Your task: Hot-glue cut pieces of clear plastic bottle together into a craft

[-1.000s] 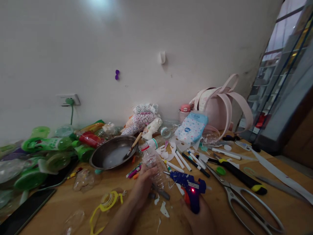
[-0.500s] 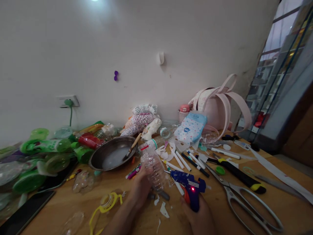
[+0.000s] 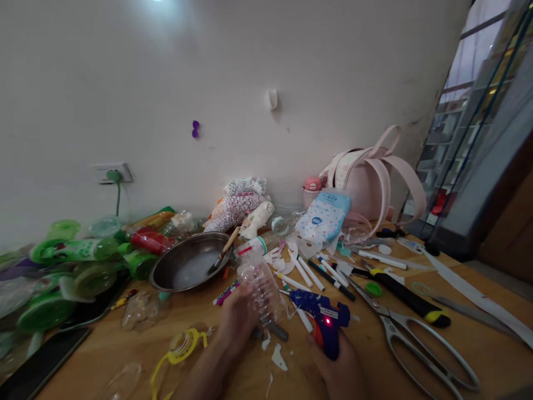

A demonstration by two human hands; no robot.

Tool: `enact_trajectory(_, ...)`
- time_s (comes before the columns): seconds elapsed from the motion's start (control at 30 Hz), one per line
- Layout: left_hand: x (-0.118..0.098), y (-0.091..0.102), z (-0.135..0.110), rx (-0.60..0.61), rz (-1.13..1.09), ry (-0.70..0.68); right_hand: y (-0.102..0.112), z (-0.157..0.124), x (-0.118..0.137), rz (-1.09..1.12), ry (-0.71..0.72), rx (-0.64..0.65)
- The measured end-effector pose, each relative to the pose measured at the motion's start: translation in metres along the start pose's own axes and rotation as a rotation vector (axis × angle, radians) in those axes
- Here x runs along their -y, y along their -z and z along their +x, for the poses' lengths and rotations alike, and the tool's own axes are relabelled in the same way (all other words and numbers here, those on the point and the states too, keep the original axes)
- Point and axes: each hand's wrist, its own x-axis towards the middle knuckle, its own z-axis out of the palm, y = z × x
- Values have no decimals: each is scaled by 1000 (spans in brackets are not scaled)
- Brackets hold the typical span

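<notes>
My left hand (image 3: 236, 325) is closed round the base of a clear, ribbed plastic bottle (image 3: 260, 289) that stands tilted on the wooden table (image 3: 491, 355). My right hand (image 3: 339, 372) grips the handle of a blue hot glue gun (image 3: 322, 319) whose red light is on. The gun's nozzle points left and sits right beside the bottle's lower side. White plastic scraps (image 3: 278, 357) lie between my two hands.
A steel bowl (image 3: 189, 266) with a brush stands behind the bottle. Green bottles (image 3: 75, 250) pile up at the left, a phone (image 3: 39, 364) at the near left. Pens (image 3: 308, 272), large scissors (image 3: 420, 339), a yellow-black knife (image 3: 410, 300) and a pink bag (image 3: 370, 178) fill the right.
The view has drifted slightly left and up. Both hands keep their hold; the bottle and the glue gun stay almost where they were.
</notes>
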Motion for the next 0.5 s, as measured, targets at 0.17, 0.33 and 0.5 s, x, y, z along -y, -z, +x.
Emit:
enact_trajectory(0.17,0,-1,0,-23,6,0,-2,0,1,26,25,-14)
enact_trajectory(0.33,2,-2,-1,-28,13,4,-2,-4,6,65,41,-70)
enact_trajectory(0.5,2,-2,-1,-1,23,15,-2,-5,9,61,35,-74)
